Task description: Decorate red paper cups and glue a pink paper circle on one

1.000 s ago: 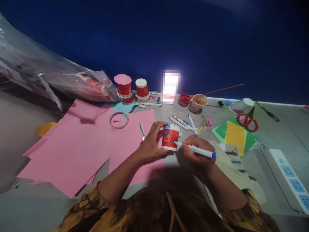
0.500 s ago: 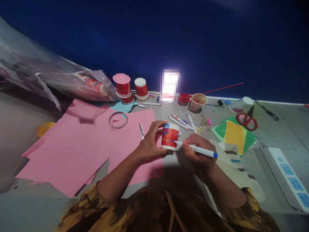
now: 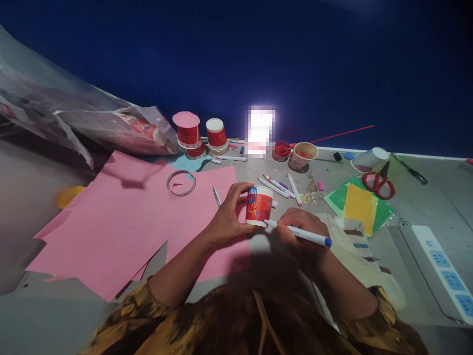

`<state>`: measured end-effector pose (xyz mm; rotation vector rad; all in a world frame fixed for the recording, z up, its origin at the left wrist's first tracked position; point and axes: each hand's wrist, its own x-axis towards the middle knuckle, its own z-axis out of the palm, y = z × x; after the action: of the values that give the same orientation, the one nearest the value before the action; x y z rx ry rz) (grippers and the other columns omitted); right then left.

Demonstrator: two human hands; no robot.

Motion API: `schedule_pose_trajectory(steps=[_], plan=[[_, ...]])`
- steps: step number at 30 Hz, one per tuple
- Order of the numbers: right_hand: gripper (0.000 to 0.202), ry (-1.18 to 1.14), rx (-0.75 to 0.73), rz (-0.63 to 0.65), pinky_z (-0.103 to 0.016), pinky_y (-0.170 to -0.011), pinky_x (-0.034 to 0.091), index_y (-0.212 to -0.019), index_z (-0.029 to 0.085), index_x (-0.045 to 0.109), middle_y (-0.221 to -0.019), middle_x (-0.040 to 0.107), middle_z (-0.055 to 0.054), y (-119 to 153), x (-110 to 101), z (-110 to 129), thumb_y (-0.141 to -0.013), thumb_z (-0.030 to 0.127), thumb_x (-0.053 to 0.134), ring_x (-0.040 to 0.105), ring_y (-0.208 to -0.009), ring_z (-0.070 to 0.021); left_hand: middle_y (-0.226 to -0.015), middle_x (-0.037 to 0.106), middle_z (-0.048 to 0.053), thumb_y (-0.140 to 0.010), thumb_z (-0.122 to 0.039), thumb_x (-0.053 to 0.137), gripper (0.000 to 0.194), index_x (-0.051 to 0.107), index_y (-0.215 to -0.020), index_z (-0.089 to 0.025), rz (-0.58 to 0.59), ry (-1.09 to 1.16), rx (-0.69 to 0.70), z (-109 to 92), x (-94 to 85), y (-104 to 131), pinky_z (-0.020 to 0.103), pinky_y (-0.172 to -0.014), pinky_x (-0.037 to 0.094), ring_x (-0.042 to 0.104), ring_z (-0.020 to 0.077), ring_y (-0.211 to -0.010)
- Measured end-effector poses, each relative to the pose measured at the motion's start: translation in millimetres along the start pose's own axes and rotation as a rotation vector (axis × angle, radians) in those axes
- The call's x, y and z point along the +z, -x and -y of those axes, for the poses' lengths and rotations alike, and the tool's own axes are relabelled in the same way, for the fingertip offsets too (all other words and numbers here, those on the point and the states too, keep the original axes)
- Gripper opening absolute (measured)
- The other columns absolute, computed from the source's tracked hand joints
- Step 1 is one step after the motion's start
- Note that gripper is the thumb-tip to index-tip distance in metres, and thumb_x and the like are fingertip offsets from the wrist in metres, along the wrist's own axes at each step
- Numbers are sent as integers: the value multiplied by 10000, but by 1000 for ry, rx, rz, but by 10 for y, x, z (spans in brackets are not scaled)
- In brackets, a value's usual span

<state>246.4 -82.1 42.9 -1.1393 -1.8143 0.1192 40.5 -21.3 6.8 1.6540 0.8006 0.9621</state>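
Where markers [image 3: 275, 186] lie (near): scissors [image 3: 216, 196].

Hands [image 3: 266, 222] with cup [image 3: 259, 205], marker [image 3: 301, 233]

Dim room; light falls mostly on the grey tabletop [image 3: 424, 207], w/ a hard shadow at the near edge. Behind the table, a plain deep-blue wall [image 3: 258, 54] fills the whole far side, darker toward the right, faint paler patch top right. A bright white glowing rectangle [image 3: 261, 129], blurred out, stands at the far edge, centre, w/ glare around it. Far left: crumpled clear plastic sheeting [image 3: 55, 108] heaped against the wall. Near right: white power strip w/ blue sockets [image 3: 445, 273] along the table's edge. A thin pale strip [image 3: 424, 156] marks the table's far right border.
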Motion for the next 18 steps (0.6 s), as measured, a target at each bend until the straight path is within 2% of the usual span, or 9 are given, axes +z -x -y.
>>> schedule_pose_trajectory(steps=[12,18], plan=[[165,25,-6,5,-247,-559,548,-741,240,656,-626,726,7,25,5,4,-893,189,618,714,-563,-157,-1453,467,74,-676,-255,920,875,485,-1433,-324,1,-10,0,-2,-3,1,553,-1223,433,535,303,-1377],[228,4,43,103,-253,-536,532,-680,238,662,-611,715,-2,18,-19,-13,-898,223,598,682,-528,-151,-1451,466,89,-690,-291,919,861,477,-1428,-310,0,-50,-3,-33,-12,-11,547,-1210,450,510,314,-1394]])
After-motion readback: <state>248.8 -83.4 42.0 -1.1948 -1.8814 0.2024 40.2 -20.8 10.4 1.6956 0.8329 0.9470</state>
